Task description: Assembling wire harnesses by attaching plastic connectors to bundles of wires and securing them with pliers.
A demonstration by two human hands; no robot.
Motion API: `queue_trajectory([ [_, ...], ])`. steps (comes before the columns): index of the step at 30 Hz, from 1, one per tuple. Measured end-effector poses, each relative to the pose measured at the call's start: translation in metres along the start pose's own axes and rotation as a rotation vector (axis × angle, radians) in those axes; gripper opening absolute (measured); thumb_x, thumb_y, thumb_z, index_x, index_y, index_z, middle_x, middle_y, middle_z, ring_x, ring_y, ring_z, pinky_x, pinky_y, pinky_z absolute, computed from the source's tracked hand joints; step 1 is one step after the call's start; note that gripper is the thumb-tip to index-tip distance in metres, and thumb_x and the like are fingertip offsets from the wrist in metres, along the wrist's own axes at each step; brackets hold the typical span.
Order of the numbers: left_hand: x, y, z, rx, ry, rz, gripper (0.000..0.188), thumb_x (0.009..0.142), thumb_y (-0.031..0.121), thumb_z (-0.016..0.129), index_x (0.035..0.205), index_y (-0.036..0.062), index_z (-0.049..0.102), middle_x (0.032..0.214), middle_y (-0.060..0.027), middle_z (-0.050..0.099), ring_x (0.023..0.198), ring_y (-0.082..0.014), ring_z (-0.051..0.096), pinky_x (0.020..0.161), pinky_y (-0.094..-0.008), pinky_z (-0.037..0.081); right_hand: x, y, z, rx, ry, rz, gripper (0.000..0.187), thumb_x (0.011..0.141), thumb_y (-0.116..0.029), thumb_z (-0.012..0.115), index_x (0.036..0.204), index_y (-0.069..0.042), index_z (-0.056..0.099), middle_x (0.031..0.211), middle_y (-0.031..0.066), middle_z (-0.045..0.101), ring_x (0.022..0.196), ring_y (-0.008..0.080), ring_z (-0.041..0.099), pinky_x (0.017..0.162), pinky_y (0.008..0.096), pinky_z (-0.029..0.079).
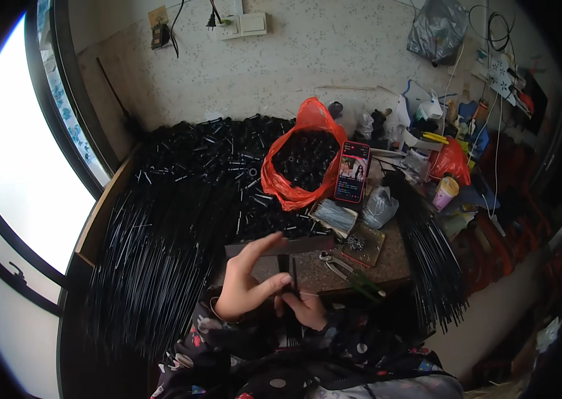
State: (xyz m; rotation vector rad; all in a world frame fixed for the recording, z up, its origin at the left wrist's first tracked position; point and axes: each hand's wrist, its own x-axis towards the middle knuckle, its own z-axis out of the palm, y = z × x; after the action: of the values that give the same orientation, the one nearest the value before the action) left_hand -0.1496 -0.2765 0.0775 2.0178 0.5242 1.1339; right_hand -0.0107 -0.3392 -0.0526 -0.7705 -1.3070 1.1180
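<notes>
My left hand (246, 282) is raised at the table's near edge, its index finger and thumb stretched apart. Its other fingers are partly hidden. Just right of it and lower, my right hand (304, 310) is closed around thin black rods (295, 267), which stand up between the two hands. How many it holds cannot be made out. A dark flat bar (307, 245) lies beyond my fingers. To the left, a thick spread of long thin black rods (154, 266) hangs over the table edge. Behind them lies a heap of small black parts (194, 153).
A red plastic bag (269, 174) of black parts stands behind a propped phone (352, 171). Pliers (335, 264), a box of thin pins (334, 217) and a clear bag (380, 207) lie right. More black rods (430, 259) overhang there, near a cup (446, 193).
</notes>
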Motion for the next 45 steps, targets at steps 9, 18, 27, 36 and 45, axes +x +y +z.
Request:
queue_trajectory([
  [9,-0.018,-0.006,-0.014,-0.479,-0.696,-0.054,0.032,0.085,0.017,0.062,0.110,-0.0017,0.057,0.101,-0.0152,0.065,0.102,-0.0272,0.060,0.107,-0.0449,0.024,-0.003,0.038,-0.006,0.460,0.141,0.309,0.022,0.093,-0.011,0.047,0.110,0.001,0.054,0.096,0.0081,0.063,0.090,0.0141,0.058,0.082,0.0269,0.047],
  [18,0.091,-0.181,-0.036,0.409,-0.150,-0.512,0.058,0.076,0.026,0.069,0.125,0.0029,0.047,0.113,-0.0169,0.058,0.099,-0.0243,0.058,0.081,-0.0338,0.048,-0.005,0.038,-0.012,0.428,0.443,0.355,0.018,0.093,-0.015,0.047,0.104,0.000,0.050,0.081,0.0103,0.061,0.067,0.0194,0.061,0.056,0.0289,0.045],
  [27,0.157,-0.292,-0.064,1.034,0.045,-0.430,0.042,0.075,0.025,0.065,0.110,0.0065,0.054,0.084,-0.0166,0.065,0.079,-0.0363,0.063,0.068,-0.0444,0.050,0.000,0.048,-0.029,0.446,0.369,0.391,0.019,0.095,-0.013,0.044,0.108,0.000,0.049,0.086,0.0097,0.061,0.073,0.0182,0.062,0.062,0.0264,0.048],
  [36,0.075,-0.205,-0.064,0.838,-0.436,-0.198,0.027,0.067,0.022,0.069,0.086,0.0055,0.059,0.083,-0.0140,0.059,0.077,-0.0346,0.060,0.066,-0.0420,0.049,-0.003,0.044,-0.024,0.451,0.380,0.354,0.020,0.095,-0.015,0.045,0.107,0.000,0.050,0.085,0.0083,0.061,0.071,0.0164,0.062,0.060,0.0248,0.046],
  [45,0.056,-0.235,-0.029,1.165,-0.494,-0.225,0.015,0.070,0.015,0.059,0.083,0.0090,0.063,0.082,-0.0124,0.059,0.075,-0.0314,0.063,0.062,-0.0413,0.052,-0.014,0.030,-0.006,0.317,0.388,0.286,0.020,0.096,-0.016,0.043,0.106,0.000,0.050,0.085,0.0076,0.061,0.070,0.0146,0.061,0.060,0.0235,0.046],
])
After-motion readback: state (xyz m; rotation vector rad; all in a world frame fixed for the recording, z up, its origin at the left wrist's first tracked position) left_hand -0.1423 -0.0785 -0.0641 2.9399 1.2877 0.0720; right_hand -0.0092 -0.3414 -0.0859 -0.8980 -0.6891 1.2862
